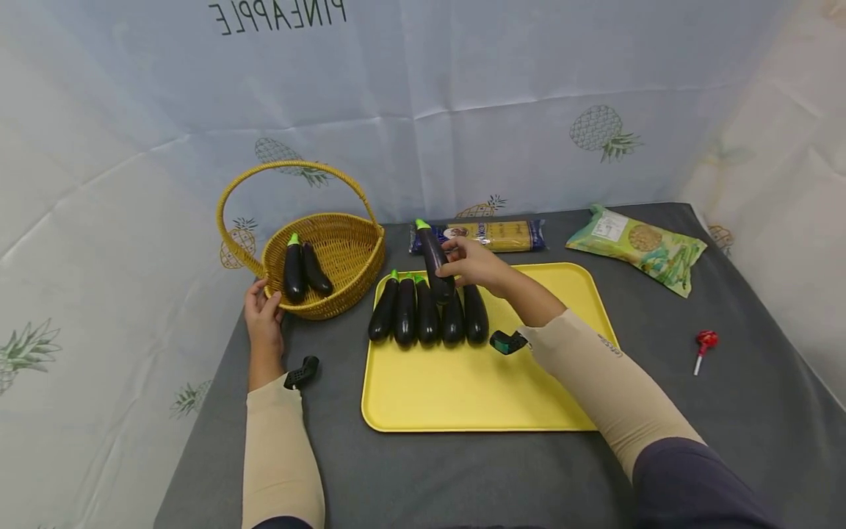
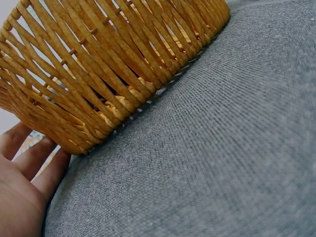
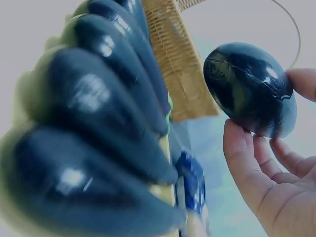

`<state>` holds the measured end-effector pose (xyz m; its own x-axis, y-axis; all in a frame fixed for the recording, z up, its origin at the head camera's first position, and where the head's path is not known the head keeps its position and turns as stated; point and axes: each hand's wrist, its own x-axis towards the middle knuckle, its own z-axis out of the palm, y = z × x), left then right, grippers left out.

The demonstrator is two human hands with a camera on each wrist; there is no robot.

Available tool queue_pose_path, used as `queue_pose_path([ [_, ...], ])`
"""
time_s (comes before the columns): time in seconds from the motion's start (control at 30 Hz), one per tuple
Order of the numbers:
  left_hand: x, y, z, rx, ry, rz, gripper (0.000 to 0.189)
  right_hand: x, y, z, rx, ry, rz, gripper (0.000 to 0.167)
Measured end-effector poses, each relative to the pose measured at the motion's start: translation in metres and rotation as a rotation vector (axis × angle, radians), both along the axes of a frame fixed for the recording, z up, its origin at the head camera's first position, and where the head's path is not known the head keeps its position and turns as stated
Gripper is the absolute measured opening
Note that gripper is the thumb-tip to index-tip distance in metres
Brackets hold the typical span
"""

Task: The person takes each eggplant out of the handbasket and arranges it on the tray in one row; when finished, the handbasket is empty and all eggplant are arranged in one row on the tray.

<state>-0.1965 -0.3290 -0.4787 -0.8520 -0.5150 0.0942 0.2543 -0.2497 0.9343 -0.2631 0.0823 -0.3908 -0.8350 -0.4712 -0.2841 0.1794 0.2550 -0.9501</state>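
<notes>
My right hand pinches an eggplant between thumb and fingers, holding it over the others with its green stem end away from me. In the right wrist view its rounded dark end faces the camera. Several eggplants lie side by side along the left part of a yellow tray. At the left stands a yellow wicker basket with two eggplants inside. My left hand touches the basket's near left side, its fingers fairly straight against the outer weave.
Behind the tray lies a yellow and blue packet. A green snack bag is at the back right, and a red lollipop lies right of the tray. The basket's tall handle arches above it. A printed curtain hangs behind the grey table.
</notes>
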Motion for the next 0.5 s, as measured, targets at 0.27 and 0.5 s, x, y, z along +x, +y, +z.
queue_pose_path([
  [0.27, -0.002, 0.0, -0.003, 0.009, -0.005, 0.011, 0.031, 0.021, 0.042, -0.012, -0.004, -0.027, -0.105, 0.064],
  [0.5, -0.003, 0.0, -0.002, 0.039, 0.03, 0.01, 0.03, 0.04, 0.071, -0.03, 0.053, -0.021, -0.139, 0.066],
])
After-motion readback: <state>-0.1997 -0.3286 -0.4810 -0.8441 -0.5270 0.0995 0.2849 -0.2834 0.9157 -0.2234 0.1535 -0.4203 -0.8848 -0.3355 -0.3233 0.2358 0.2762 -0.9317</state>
